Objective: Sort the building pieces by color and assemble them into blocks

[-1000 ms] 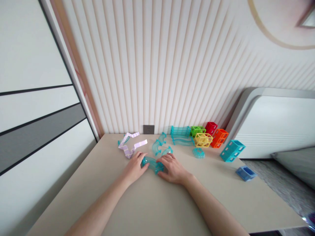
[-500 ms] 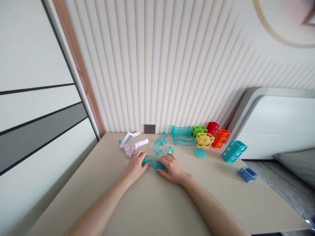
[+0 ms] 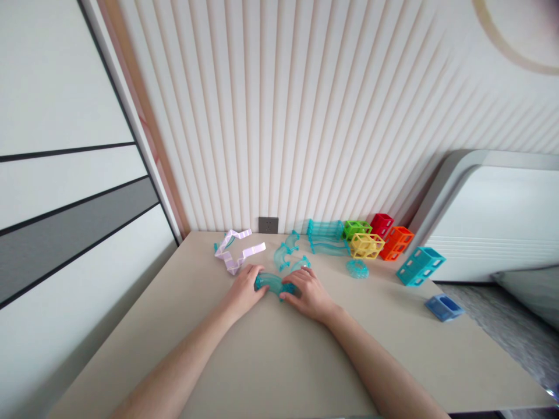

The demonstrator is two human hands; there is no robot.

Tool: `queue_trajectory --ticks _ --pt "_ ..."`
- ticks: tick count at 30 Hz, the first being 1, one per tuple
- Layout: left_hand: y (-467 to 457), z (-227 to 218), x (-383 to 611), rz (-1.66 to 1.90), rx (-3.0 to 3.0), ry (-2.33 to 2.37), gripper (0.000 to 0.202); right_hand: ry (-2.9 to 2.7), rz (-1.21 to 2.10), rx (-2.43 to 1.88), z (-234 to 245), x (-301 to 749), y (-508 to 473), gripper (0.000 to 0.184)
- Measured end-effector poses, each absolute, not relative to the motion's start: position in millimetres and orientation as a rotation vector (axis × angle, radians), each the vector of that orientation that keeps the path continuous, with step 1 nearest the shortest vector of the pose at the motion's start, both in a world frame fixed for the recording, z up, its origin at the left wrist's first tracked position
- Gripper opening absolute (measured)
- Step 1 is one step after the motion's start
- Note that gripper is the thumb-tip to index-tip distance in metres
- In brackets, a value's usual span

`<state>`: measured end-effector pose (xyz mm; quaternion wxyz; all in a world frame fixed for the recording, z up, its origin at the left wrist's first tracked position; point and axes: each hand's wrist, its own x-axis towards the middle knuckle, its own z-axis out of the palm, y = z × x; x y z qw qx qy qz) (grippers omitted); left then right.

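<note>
Between my hands lies a curved, see-through teal track piece (image 3: 273, 283), low at the table top. My left hand (image 3: 248, 289) is closed round its left end, thumb in front and fingers behind. At the right end, my right hand (image 3: 309, 292) grips it from above, hiding that part. Just behind my right hand sits another curved teal piece (image 3: 301, 263). More teal curved pieces (image 3: 283, 255) lie farther back. A zigzag lilac strip (image 3: 236, 261) rests beyond my left hand, with some teal showing behind it.
On the table (image 3: 271, 361), straight teal track pieces (image 3: 326, 237) lie near the wall. To their right stand green (image 3: 357, 228), yellow (image 3: 367, 247), red (image 3: 381, 225), orange (image 3: 397, 243) and teal (image 3: 420, 266) open-sided blocks. A round teal piece (image 3: 357, 269) and a blue block (image 3: 443, 307) lie nearer.
The view has shifted slightly. Both hands keep hold of the curved track piece, and a little more of its middle shows between them. The other pieces stay where they were.
</note>
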<state>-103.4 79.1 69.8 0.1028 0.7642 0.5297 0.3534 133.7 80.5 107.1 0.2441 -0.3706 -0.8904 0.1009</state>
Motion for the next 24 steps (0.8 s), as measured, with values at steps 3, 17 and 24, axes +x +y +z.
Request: queue_trajectory --ticks 3,17,24 --pt "79.9 67.7 -104.4 1.058 2.248 1.550 0.044 -2.361 0.287 -1.090 105.8 126.2 76.9 0.022" --pt "80.7 64.3 -107.1 1.005 2.225 1.557 0.064 -2.219 0.260 -1.273 97.1 123.0 81.8 0.020" --pt "80.2 65.3 -106.4 0.954 2.206 1.595 0.067 -2.233 0.204 -1.256 97.2 127.4 83.7 0.022"
